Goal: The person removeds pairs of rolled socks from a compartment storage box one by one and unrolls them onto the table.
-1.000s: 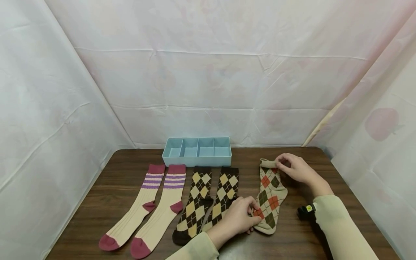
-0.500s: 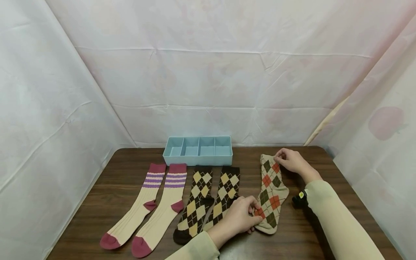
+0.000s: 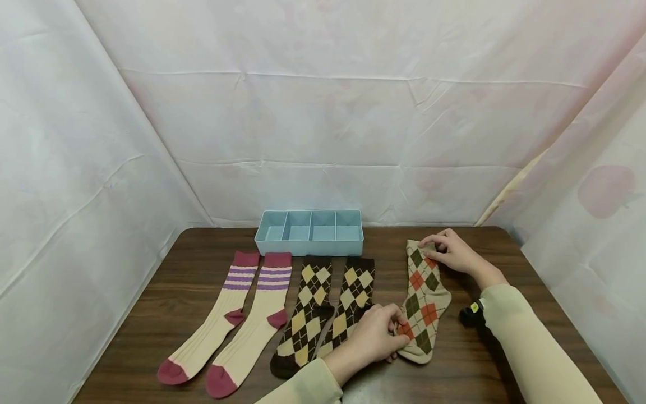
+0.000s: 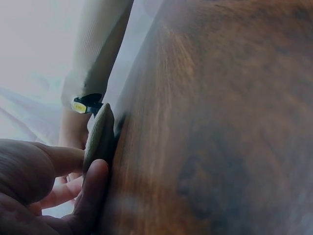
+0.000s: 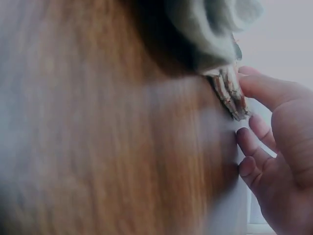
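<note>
A beige argyle sock (image 3: 423, 306) with orange and green diamonds lies flat on the right side of the brown wooden table, cuff away from me. My left hand (image 3: 374, 335) pinches the left edge of its foot near the toe; in the left wrist view, thumb and fingers (image 4: 73, 160) meet at the sock's edge (image 4: 99, 137). At the cuff, my right hand (image 3: 451, 251) touches the sock with thumb and forefinger spread apart. The right wrist view shows the sock edge-on (image 5: 231, 93), its other fingers (image 5: 249, 139) held off it.
Left of the hands lie two dark brown argyle socks (image 3: 306, 306) (image 3: 353, 292) and two cream socks (image 3: 212, 325) (image 3: 259, 320) with maroon toes and purple stripes. A light blue divided box (image 3: 309, 248) stands at the back edge. Pale curtains (image 3: 323, 123) enclose the wooden table (image 3: 454, 370).
The sock's cuff, folded over a second ago, now lies unfolded and flat. My right hand has let its fingers spread over the cuff. The left hand stays at the foot.
</note>
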Motion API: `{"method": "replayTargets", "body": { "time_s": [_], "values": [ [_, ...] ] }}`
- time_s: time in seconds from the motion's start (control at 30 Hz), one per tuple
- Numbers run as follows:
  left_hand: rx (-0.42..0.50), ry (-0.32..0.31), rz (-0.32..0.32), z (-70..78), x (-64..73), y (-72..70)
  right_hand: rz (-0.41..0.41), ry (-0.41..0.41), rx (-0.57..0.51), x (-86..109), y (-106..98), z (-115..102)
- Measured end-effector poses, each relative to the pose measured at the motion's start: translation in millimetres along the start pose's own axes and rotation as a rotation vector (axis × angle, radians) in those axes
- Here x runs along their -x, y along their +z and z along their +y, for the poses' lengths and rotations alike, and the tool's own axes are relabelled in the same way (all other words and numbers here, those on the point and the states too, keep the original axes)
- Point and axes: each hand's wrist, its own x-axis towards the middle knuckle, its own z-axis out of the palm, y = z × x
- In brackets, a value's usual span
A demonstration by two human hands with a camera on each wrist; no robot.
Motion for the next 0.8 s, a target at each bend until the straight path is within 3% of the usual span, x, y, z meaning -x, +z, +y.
{"method": "replayTargets", "body": {
  "time_s": [0.17, 0.5, 0.8],
  "values": [
    [-0.128, 0.054, -0.015, 5.5, 2.8, -1.0, -0.053, -0.002, 0.027, 6.0, -4.8, -4.8],
    [-0.367, 0.129, -0.13, 21.1, 11.3, 11.3, -0.113, 0.05, 0.054, 29.4, -16.3, -6.4],
    [-0.481, 0.201, -0.148, 31.7, 21.1, 25.9, -0.12, 0.02, 0.044, 43.3, -21.9, -10.4]
  ]
}}
